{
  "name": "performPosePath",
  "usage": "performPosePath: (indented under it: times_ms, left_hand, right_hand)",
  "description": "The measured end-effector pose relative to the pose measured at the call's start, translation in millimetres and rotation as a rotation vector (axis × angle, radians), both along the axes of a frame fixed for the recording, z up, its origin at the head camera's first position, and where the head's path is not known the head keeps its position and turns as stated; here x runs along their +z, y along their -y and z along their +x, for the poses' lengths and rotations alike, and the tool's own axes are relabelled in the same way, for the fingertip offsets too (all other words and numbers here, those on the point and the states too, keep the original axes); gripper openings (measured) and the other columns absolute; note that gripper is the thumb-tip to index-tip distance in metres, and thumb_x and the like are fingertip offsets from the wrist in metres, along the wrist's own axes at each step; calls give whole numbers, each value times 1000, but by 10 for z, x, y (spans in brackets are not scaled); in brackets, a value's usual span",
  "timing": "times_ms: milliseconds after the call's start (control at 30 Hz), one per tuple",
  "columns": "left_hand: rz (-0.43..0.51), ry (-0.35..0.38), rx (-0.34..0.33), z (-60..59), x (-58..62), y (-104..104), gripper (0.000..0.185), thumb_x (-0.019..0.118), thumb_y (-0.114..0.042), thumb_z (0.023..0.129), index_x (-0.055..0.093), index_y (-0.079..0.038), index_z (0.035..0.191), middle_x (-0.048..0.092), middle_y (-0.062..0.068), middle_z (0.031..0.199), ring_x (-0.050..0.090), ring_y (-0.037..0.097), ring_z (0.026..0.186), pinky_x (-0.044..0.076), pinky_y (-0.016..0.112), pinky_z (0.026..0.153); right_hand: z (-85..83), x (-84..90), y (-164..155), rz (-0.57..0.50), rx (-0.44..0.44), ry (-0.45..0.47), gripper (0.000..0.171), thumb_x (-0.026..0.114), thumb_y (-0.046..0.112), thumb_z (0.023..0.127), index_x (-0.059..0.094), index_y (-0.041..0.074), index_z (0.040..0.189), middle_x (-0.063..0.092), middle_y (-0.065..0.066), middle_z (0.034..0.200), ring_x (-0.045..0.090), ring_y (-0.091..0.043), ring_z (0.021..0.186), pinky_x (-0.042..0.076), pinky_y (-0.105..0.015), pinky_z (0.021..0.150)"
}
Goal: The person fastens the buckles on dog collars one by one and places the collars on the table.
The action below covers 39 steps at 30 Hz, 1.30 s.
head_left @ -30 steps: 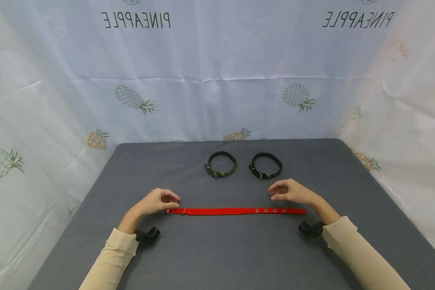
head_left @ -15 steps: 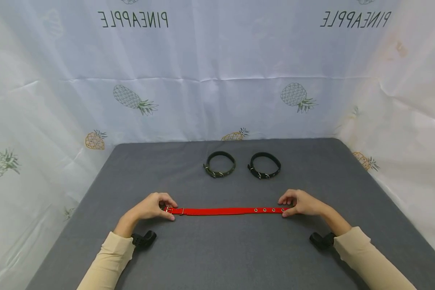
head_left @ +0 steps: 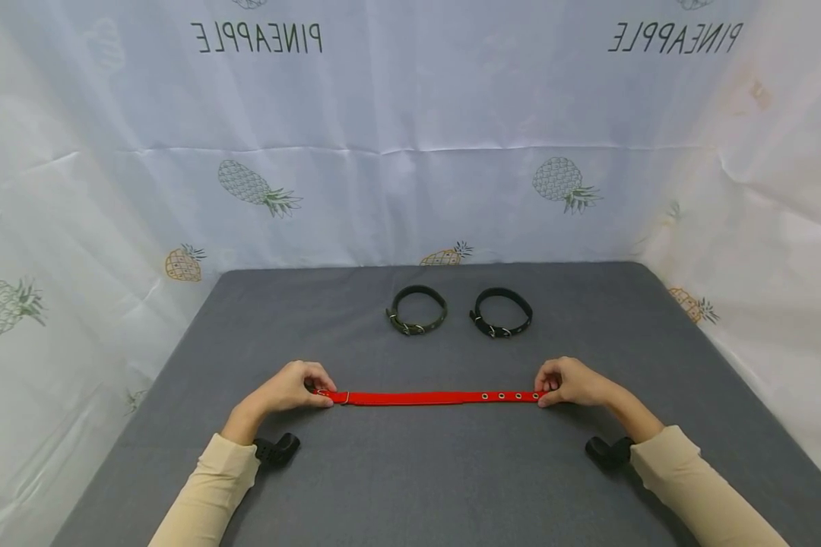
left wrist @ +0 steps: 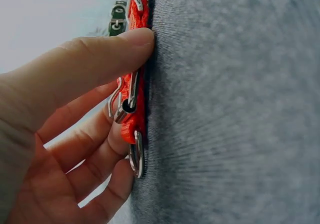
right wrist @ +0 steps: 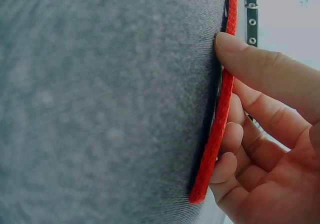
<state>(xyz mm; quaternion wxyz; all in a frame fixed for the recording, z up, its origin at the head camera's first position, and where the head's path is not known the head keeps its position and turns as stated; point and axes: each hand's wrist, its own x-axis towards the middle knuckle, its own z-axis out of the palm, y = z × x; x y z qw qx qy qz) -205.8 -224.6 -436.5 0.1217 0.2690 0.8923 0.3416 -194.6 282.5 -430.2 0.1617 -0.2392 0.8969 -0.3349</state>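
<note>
Head view: you are stretching the red collar (head_left: pixel 427 397) flat on the grey tabletop (head_left: pixel 424 486), its long axis lying left to right across you. Your left hand (head_left: pixel 289 388) is pinching the metal buckle end, your right hand (head_left: pixel 569 384) is pinching the tip beside the eyelets. It is a narrow woven strap with silver hardware. Two dark buckled collars (head_left: pixel 417 310) are sitting well apart behind it, with open tabletop lying toward you and on both sides.
</note>
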Motion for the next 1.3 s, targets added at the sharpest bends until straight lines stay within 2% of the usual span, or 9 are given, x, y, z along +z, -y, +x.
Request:
performPosePath:
  times_ms: [133, 333, 567, 833, 967, 1133, 1300]
  left_hand:
    - [2, -6, -3, -12, 0, -2, 12, 79, -16, 78, 75, -10, 88, 69, 6, 87, 51, 0, 72, 45, 18, 64]
    - [13, -61, 8, -17, 1, 6, 12, 78, -18, 81, 75, -12, 90, 69, 5, 90, 52, 1, 77, 45, 18, 68]
    - [52, -106, 50, -13, 84, -6, 10, 77, -18, 82, 75, -16, 91, 69, 1, 92, 55, 2, 81, 49, 23, 77]
    - [90, -113, 71, -9, 148, -10, 12, 71, -16, 88, 73, -11, 98, 72, 4, 93, 58, -4, 81, 52, 21, 76]
    - [94, -96, 113, 2, 175, -11, 16, 66, -18, 92, 72, -10, 104, 72, 8, 98, 62, 2, 84, 53, 20, 76]
    - [140, -91, 181, 10, 210, -33, 20, 62, -21, 95, 71, -8, 106, 71, 16, 97, 62, 16, 79, 48, 19, 64]
    - [186, -153, 210, 17, 237, -81, 17, 64, -20, 94, 71, -9, 104, 71, 17, 91, 57, 13, 70, 43, 19, 59]
  right_hand:
    - [-4, -12, -21, -1, -5, -4, 18, 79, 14, 78, 67, 3, 84, 55, 3, 73, 44, 3, 64, 40, -17, 57]
    - [3, 17, -43, -12, -46, 10, 19, 77, 16, 80, 67, 3, 88, 58, 1, 76, 46, 2, 65, 41, -19, 58]
    - [6, 113, -62, -50, -84, -18, 20, 74, 15, 83, 67, -1, 94, 67, -7, 84, 52, 2, 67, 46, -18, 61]
    - [5, 196, -137, -86, -114, -67, 21, 70, 15, 88, 70, -3, 98, 70, -16, 81, 63, -11, 66, 51, -23, 61]
    - [22, 260, -152, -110, -157, -93, 20, 67, 15, 90, 70, -4, 98, 70, -12, 76, 65, -14, 66, 52, -27, 61]
    - [54, 326, -137, -180, -243, -150, 19, 68, 14, 90, 70, -4, 95, 69, 1, 70, 65, -16, 61, 53, -28, 58]
    - [66, 343, -123, -236, -354, -179, 23, 69, 15, 89, 69, -5, 100, 67, 11, 66, 63, -18, 59, 52, -29, 57]
